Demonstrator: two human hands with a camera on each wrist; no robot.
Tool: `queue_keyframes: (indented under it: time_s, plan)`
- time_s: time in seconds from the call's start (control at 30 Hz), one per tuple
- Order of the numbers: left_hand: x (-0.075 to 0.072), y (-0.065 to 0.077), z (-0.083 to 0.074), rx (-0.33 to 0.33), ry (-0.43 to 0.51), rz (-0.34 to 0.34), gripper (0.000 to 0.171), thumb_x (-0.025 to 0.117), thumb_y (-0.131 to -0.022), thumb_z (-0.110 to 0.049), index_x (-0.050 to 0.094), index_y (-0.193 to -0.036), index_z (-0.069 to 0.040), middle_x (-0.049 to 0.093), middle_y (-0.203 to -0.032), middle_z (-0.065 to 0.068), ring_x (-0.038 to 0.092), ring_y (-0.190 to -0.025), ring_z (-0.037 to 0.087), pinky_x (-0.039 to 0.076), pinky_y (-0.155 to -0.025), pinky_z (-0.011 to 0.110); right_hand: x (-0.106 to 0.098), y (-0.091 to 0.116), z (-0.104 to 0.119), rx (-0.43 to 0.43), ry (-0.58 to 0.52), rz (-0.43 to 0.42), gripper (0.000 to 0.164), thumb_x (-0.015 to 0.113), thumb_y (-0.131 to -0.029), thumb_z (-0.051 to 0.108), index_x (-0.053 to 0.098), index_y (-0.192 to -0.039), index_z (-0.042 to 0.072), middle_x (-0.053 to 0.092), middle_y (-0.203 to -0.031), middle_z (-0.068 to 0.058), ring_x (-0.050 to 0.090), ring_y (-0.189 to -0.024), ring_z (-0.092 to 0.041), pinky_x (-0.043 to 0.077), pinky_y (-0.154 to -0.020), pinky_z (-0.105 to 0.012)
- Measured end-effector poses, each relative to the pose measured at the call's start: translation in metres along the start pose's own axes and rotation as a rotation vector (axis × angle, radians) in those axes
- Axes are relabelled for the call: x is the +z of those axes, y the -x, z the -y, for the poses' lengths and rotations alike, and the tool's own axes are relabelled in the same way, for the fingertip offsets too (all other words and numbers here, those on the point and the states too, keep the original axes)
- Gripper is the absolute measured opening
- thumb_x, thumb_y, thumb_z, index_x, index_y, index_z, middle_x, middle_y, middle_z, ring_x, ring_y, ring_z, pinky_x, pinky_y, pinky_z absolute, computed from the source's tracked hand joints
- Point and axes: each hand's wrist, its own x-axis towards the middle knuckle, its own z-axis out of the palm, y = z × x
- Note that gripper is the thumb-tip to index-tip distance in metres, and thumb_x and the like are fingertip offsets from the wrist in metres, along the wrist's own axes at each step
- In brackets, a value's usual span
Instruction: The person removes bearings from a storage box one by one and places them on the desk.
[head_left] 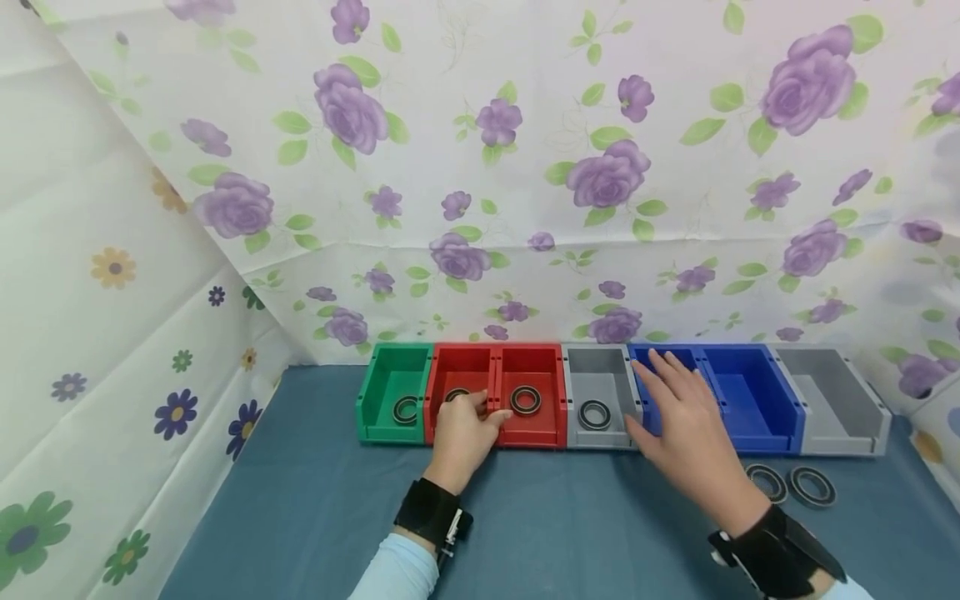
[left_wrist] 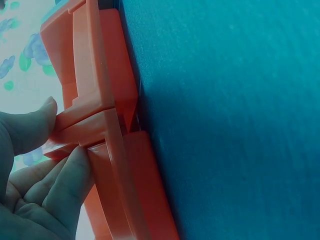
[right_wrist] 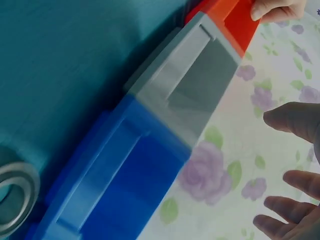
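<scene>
My left hand (head_left: pixel 463 437) pinches the adjoining side walls of two red bins (head_left: pixel 530 362), thumb on one side and fingers on the other. In the left wrist view, those walls (left_wrist: pixel 82 122) sit between thumb and fingertips. My right hand (head_left: pixel 686 425) hovers with spread fingers over the left blue bin (head_left: pixel 651 358), holding nothing. One ball bearing lies in each of the green bin (head_left: pixel 393 367), both red bins and the left grey bin (head_left: pixel 597 371). The bearing (head_left: pixel 456 393) in the left red bin is partly hidden by my left hand.
Two more bearings (head_left: pixel 812 486) lie on the blue-green tabletop (head_left: pixel 555 525) in front of the right-hand bins. The right blue bin (head_left: pixel 742 387) and right grey bin (head_left: pixel 825 392) end the row. A flowered cloth (head_left: pixel 510 192) hangs behind the bins.
</scene>
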Motion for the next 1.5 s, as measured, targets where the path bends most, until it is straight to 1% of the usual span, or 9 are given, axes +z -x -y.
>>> queue_keyframes:
  time_s: [0.13, 0.2, 0.37, 0.67, 0.87, 1.07, 1.23, 1.4, 1.5]
  plan:
    - [0.0, 0.001, -0.001, 0.0, 0.01, 0.0, 0.053, 0.074, -0.078, -0.034, 0.061, -0.12, -0.003, 0.064, -0.106, 0.008, 0.06, -0.088, 0.014, 0.05, -0.072, 0.024, 0.011, -0.011, 0.009, -0.003, -0.003, 0.009, 0.085, 0.077, -0.071, 0.031, 0.037, -0.144, 0.016, 0.029, -0.148, -0.01, 0.022, -0.135, -0.031, 0.012, -0.107, -0.053]
    - [0.0, 0.001, -0.001, 0.0, 0.007, -0.002, 0.054, 0.074, -0.078, -0.035, 0.061, -0.12, -0.003, 0.064, -0.106, 0.008, 0.06, -0.087, 0.014, 0.05, -0.071, 0.024, 0.016, -0.016, 0.013, 0.002, -0.008, 0.016, 0.081, 0.076, -0.073, 0.032, 0.038, -0.143, 0.015, 0.027, -0.149, -0.008, 0.021, -0.135, -0.03, 0.012, -0.106, -0.054]
    - [0.001, 0.001, -0.002, -0.002, -0.006, -0.001, 0.054, 0.073, -0.078, -0.037, 0.062, -0.12, -0.004, 0.065, -0.104, 0.007, 0.06, -0.086, 0.013, 0.049, -0.07, 0.023, 0.03, -0.023, 0.017, 0.021, -0.018, 0.067, 0.075, 0.074, -0.075, 0.031, 0.041, -0.141, 0.012, 0.028, -0.148, -0.01, 0.02, -0.135, -0.031, 0.013, -0.106, -0.054]
    - [0.001, 0.0, -0.002, -0.013, 0.006, 0.006, 0.054, 0.074, -0.078, -0.036, 0.061, -0.12, -0.004, 0.064, -0.105, 0.006, 0.06, -0.087, 0.012, 0.049, -0.071, 0.023, 0.052, -0.029, 0.015, 0.12, -0.035, 0.186, 0.079, 0.077, -0.073, 0.026, 0.04, -0.141, 0.011, 0.026, -0.148, -0.013, 0.015, -0.137, -0.029, 0.025, -0.102, -0.053]
    - [0.001, 0.0, -0.002, -0.013, -0.002, 0.012, 0.055, 0.073, -0.078, -0.038, 0.061, -0.12, -0.004, 0.064, -0.105, 0.006, 0.06, -0.088, 0.012, 0.049, -0.071, 0.023, 0.062, -0.027, 0.018, 0.213, -0.013, 0.299, 0.078, 0.08, -0.07, 0.025, 0.044, -0.137, 0.008, 0.031, -0.144, -0.017, 0.024, -0.133, -0.035, 0.028, -0.1, -0.053]
    - [0.001, 0.001, -0.001, -0.014, -0.001, 0.008, 0.055, 0.073, -0.079, -0.038, 0.061, -0.12, -0.005, 0.064, -0.105, 0.006, 0.06, -0.087, 0.012, 0.049, -0.07, 0.022, 0.069, -0.028, 0.021, 0.24, -0.009, 0.343, 0.074, 0.08, -0.069, 0.022, 0.048, -0.133, 0.005, 0.033, -0.142, -0.02, 0.027, -0.13, -0.037, 0.034, -0.096, -0.054]
    - [0.002, 0.0, 0.0, -0.017, 0.002, 0.012, 0.054, 0.073, -0.079, -0.038, 0.061, -0.121, -0.005, 0.064, -0.106, 0.006, 0.06, -0.087, 0.012, 0.049, -0.07, 0.022, 0.074, -0.03, 0.024, 0.267, 0.005, 0.387, 0.067, 0.079, -0.071, 0.024, 0.052, -0.13, 0.005, 0.037, -0.139, -0.021, 0.033, -0.127, -0.038, 0.037, -0.093, -0.054]
    - [0.001, 0.0, 0.0, -0.014, 0.003, -0.001, 0.053, 0.073, -0.079, -0.036, 0.061, -0.12, -0.005, 0.064, -0.105, 0.007, 0.06, -0.087, 0.013, 0.049, -0.071, 0.023, 0.077, -0.034, 0.027, 0.299, 0.003, 0.423, 0.057, 0.076, -0.074, 0.022, 0.056, -0.125, 0.005, 0.044, -0.133, -0.022, 0.041, -0.12, -0.039, 0.038, -0.092, -0.054]
    - [0.001, 0.0, 0.0, -0.022, -0.002, 0.0, 0.055, 0.073, -0.078, -0.037, 0.061, -0.121, -0.005, 0.064, -0.105, 0.006, 0.06, -0.087, 0.013, 0.049, -0.07, 0.022, 0.08, -0.036, 0.03, 0.347, -0.01, 0.465, 0.051, 0.073, -0.076, 0.02, 0.058, -0.122, 0.005, 0.049, -0.127, -0.021, 0.051, -0.108, -0.035, 0.045, -0.085, -0.05]
